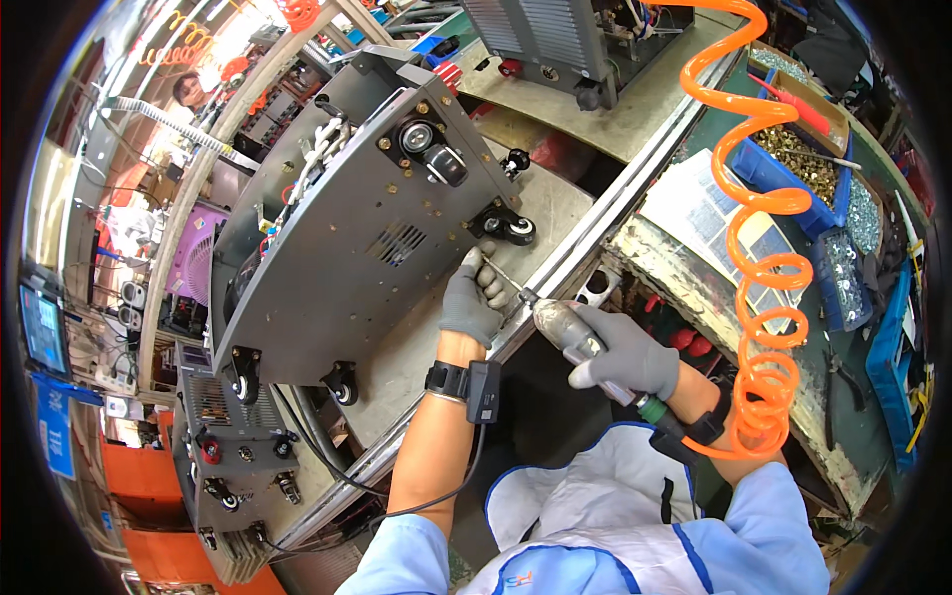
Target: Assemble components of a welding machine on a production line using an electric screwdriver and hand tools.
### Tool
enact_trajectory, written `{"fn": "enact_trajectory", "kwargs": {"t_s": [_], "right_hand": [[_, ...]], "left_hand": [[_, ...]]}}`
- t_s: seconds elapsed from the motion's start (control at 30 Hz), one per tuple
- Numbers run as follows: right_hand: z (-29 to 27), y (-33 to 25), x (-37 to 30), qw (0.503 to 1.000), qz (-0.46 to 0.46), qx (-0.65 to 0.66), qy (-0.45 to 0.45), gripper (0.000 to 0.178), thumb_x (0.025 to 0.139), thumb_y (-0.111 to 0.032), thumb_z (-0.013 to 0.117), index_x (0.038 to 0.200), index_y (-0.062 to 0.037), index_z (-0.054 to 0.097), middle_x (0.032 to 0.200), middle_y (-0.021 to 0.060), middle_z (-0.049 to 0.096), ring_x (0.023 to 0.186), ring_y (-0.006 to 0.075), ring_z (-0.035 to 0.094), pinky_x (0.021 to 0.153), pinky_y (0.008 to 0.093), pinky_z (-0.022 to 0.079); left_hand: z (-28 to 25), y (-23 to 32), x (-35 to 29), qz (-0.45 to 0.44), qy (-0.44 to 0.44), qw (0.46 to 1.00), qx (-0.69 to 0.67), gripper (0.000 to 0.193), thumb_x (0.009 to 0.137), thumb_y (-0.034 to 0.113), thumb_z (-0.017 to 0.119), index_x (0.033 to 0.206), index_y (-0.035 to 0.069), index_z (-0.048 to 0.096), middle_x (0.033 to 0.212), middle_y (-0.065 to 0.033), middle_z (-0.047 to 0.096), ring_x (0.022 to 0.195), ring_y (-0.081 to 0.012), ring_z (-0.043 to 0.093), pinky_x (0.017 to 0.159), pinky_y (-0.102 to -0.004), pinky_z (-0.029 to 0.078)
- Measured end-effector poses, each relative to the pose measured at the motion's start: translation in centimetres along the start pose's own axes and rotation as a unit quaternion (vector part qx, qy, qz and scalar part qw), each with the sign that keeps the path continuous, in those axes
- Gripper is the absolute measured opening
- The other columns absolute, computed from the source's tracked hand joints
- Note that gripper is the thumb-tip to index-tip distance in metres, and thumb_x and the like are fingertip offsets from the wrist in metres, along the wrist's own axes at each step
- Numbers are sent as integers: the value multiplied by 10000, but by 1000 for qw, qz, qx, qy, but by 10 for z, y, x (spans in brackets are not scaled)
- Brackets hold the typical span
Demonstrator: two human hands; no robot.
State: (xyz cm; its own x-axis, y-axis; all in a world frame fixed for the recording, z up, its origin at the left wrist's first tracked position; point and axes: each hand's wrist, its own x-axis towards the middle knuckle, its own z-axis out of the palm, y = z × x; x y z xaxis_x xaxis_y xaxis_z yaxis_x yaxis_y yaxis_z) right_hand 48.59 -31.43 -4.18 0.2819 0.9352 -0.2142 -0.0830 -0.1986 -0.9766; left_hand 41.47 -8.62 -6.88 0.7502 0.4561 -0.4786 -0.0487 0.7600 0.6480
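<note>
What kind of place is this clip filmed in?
Most likely a factory assembly line: grey metal machine chassis on a conveyor track, an air screwdriver in the right hand on an orange coiled hose, and screw bins.

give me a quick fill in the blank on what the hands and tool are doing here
The right hand holds a pneumatic ____.
The coiled air hose is ____ in colour.
The left hand rests on the grey ____ lying on its side.
Both hands wear grey ____.

Missing words: screwdriver; orange; machine; gloves
</note>
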Motion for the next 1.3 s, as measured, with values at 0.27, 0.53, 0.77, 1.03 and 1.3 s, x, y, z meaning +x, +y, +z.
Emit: {"fn": "enact_trajectory", "kwargs": {"t_s": [0.27,0.53,0.77,1.03,1.3], "right_hand": [[5,22,38,996,-58,-8,74,878,572,-241,702,1307,55,324,1053,186,549,968,260,542,891,307,397],[11,22,50,989,-64,-87,101,897,567,-268,688,1322,39,314,964,208,582,917,278,578,827,315,434],[13,17,56,970,-65,-194,131,845,577,-269,632,1322,-20,322,802,225,588,773,362,584,705,386,455],[16,4,33,963,26,-256,84,921,596,-339,651,1355,-15,242,785,223,601,771,348,602,730,367,468],[16,2,6,984,16,-176,37,912,572,-275,705,1325,27,287,985,238,592,916,317,601,835,324,449]], "left_hand": [[-21,7,3,8,43,998,-53,215,844,-25,385,1040,-33,473,910,-133,497,801,-225,510,654,-259,479],[-45,9,-4,67,95,992,-53,221,908,74,421,1086,-44,477,887,-122,544,840,-246,569,737,-301,531],[-51,5,-1,34,41,990,133,238,900,263,511,958,39,569,689,-38,570,527,-124,501,412,-222,324],[-36,13,-3,54,36,992,107,266,935,194,396,1084,-9,481,949,-153,586,826,-252,582,670,-330,487],[-16,11,5,30,4,999,24,318,953,203,324,1138,-27,443,1146,-190,533,1038,-301,536,873,-383,453]]}}
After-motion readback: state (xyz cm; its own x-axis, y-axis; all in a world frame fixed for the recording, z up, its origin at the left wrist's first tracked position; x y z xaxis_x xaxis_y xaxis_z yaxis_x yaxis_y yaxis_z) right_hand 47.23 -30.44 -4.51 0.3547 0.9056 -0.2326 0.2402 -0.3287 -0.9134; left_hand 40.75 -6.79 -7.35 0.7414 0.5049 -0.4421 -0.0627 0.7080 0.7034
